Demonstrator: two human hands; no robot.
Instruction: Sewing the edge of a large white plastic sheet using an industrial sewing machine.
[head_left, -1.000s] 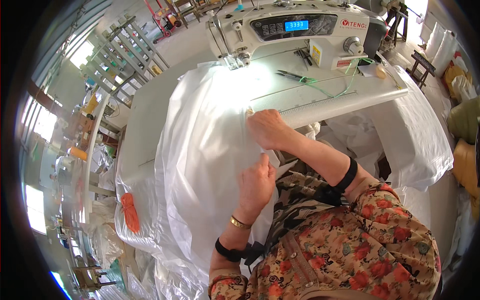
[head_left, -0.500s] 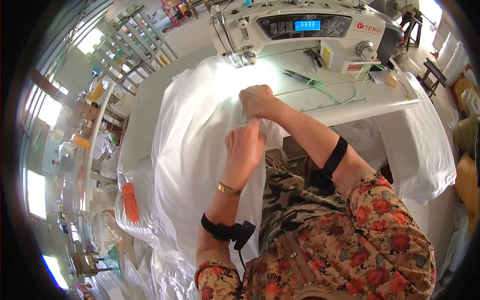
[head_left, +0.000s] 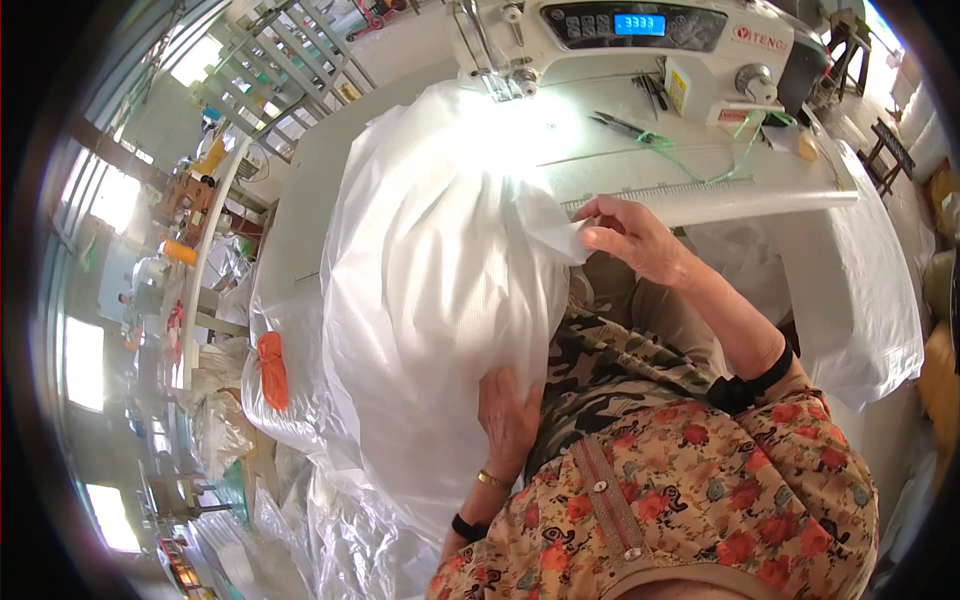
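A large white woven plastic sheet (head_left: 430, 330) is draped over the table's front and down toward my lap, its far end bunched in bright light below the sewing machine's needle area (head_left: 510, 85). Its right-hand edge is pinched between the thumb and fingers of my right hand (head_left: 640, 240), just off the table's front edge. Lower down, beside my camouflage-clad thigh, my left hand (head_left: 510, 415) is closed on the sheet near the same edge. The fingertips of that hand look pale and are partly covered by the sheet.
Black thread snips (head_left: 622, 127) and a loop of green cord (head_left: 715, 180) lie right of the needle. An orange bundle (head_left: 271, 370) rests on clear plastic at left. More white sheeting (head_left: 850, 290) hangs at the right. A rack (head_left: 290, 70) stands far left.
My hands have parted from beside the needle. The left moved down toward my lap; the right moved right and down, drawing the sheet's edge out. The view shifted slightly.
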